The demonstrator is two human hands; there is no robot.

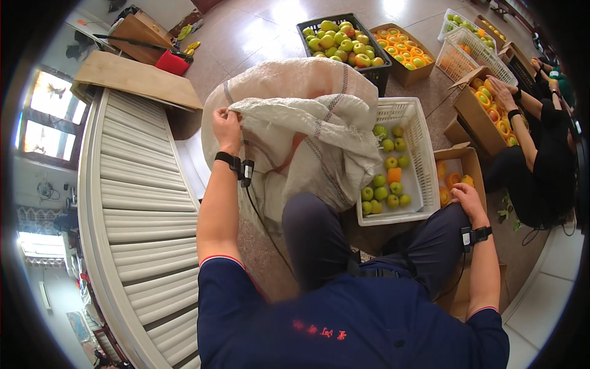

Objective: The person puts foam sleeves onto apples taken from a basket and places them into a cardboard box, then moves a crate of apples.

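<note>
My left hand point(227, 130) is closed on the raised edge of a large white woven sack point(295, 126), whose mouth hangs in folds; its contents are hidden. My right hand point(469, 202) rests by my right knee with loosely bent fingers and nothing visible in them. Just beyond it stands a small cardboard box point(473, 167) with orange foam fruit nets point(452, 180) inside. Between sack and box is a white plastic crate point(424, 141) holding several green apples point(380, 193) and an orange piece point(394, 175) among them.
A dark crate of apples point(343, 44) and a cardboard box of netted fruit point(403, 47) stand beyond the sack. At right, a co-worker's hands point(504, 95) are over another box of netted fruit point(485, 114). A white slatted radiator point(147, 184) runs along my left.
</note>
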